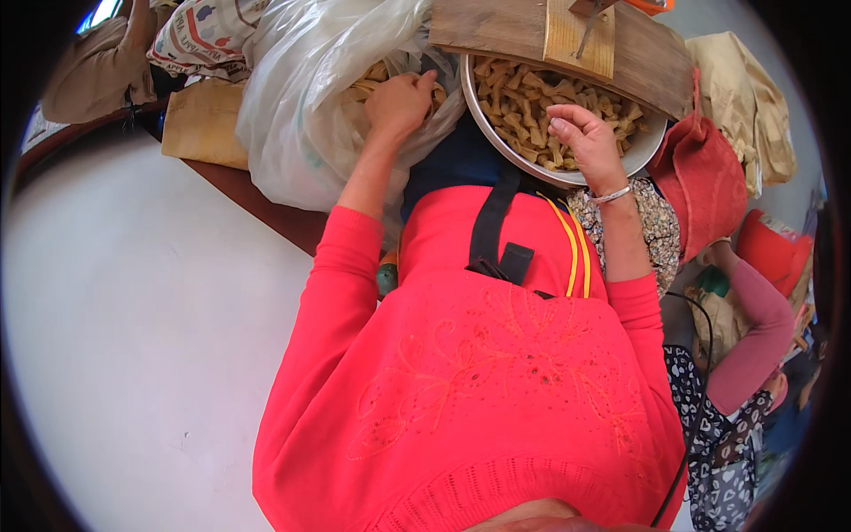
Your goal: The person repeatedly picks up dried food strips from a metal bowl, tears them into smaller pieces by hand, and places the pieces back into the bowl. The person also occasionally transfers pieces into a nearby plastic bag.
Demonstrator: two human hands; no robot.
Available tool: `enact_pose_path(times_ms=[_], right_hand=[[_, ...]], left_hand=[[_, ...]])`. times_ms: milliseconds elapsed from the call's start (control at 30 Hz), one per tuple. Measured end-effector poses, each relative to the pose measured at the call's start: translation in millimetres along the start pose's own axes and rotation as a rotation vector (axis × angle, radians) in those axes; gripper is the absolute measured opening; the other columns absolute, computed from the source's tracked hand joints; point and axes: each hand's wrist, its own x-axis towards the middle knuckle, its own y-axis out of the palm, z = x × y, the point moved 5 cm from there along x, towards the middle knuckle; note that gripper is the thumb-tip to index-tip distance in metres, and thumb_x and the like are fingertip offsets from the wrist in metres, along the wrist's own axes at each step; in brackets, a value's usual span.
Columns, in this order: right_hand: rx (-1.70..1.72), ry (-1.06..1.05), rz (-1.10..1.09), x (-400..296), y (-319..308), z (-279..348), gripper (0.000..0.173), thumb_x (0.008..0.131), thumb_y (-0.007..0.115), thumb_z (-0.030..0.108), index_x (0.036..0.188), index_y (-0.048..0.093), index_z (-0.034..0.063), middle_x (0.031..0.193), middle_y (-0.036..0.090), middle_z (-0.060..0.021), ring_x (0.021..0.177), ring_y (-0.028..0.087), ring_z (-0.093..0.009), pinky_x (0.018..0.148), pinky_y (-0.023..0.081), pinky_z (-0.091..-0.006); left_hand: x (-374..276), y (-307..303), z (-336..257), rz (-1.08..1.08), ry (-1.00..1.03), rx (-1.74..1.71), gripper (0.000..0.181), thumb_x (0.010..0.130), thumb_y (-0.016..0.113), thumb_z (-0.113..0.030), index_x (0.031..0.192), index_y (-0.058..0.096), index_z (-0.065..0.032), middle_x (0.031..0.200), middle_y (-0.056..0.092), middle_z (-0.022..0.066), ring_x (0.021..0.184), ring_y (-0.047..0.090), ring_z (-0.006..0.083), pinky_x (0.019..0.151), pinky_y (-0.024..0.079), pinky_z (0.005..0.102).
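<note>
My left hand (401, 105) reaches into a large translucent plastic bag (299, 133) at the upper middle. Its fingers rest over pale tan strips (372, 76) inside, and whether they grip any is hidden. My right hand (586, 143), with a bracelet at the wrist, hovers over the near right part of a metal basin (488, 136). Its thumb and forefinger are slightly apart, with nothing visible between them. Many small tan knotted pieces (525, 106) fill the basin. Across the basin's far side lies a brown wooden board (492, 26) with a lighter block (578, 40) and a metal spike on it.
A wooden block (205, 123) and a printed cloth bag (206, 36) stand left of the plastic bag. Right of the basin are a red cloth (705, 159), a tan sack (738, 106) and a red container (771, 249). A co-worker's pink sleeve (754, 326) shows at right.
</note>
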Motion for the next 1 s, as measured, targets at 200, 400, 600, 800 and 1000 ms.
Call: enact_pose_path(times_ms=[200,400,600,800,1000], right_hand=[[-0.159,-0.028,-0.003,-8,9,3,0.018,0.088,0.061,0.007,0.104,0.065,-0.0009,0.086,0.063,0.0021,0.078,0.054,-0.005,0.070,0.044,-0.0198],[-0.225,-0.076,0.071,-5,23,8,0.017,0.088,0.061,0.007,0.102,0.065,-0.0011,0.089,0.063,0.0005,0.081,0.055,-0.006,0.072,0.045,-0.0211],[-0.103,-0.294,-0.041,-32,37,56,0.043,0.083,0.066,0.010,0.124,0.055,0.0033,0.109,0.059,-0.0046,0.094,0.055,-0.011,0.082,0.045,-0.0239],[0.091,-0.577,0.089,-51,30,115,0.036,0.089,0.063,0.026,0.113,0.057,-0.0004,0.119,0.057,-0.0154,0.103,0.055,-0.021,0.093,0.042,-0.0338],[-0.036,-0.367,-0.263,-87,-73,106,0.017,0.090,0.063,0.015,0.091,0.063,-0.0024,0.082,0.061,-0.0052,0.078,0.057,-0.010,0.073,0.045,-0.0236]], left_hand=[[-30,-17,17,-0.448,-0.036,-0.056,0.040,0.088,0.050,-0.041,0.081,0.067,-0.0050,0.082,0.067,0.0174,0.082,0.063,0.0385,0.073,0.048,0.0477],[-31,-13,25,-0.182,-0.029,-0.036,0.036,0.090,0.051,-0.034,0.076,0.062,-0.0031,0.077,0.064,0.0154,0.077,0.061,0.0373,0.068,0.046,0.0476],[-122,-49,-117,0.085,0.626,-0.637,0.017,0.090,0.056,-0.017,0.083,0.056,-0.0016,0.071,0.056,0.0152,0.068,0.056,0.0340,0.063,0.046,0.0392],[-201,-89,-204,0.446,1.218,-0.835,0.014,0.089,0.058,-0.015,0.084,0.056,-0.0013,0.073,0.057,0.0181,0.067,0.058,0.0362,0.060,0.046,0.0379],[-144,-125,-136,0.303,0.667,-1.151,0.024,0.094,0.056,-0.020,0.086,0.064,0.0018,0.062,0.051,0.0001,0.056,0.048,0.0086,0.050,0.036,0.0243]])
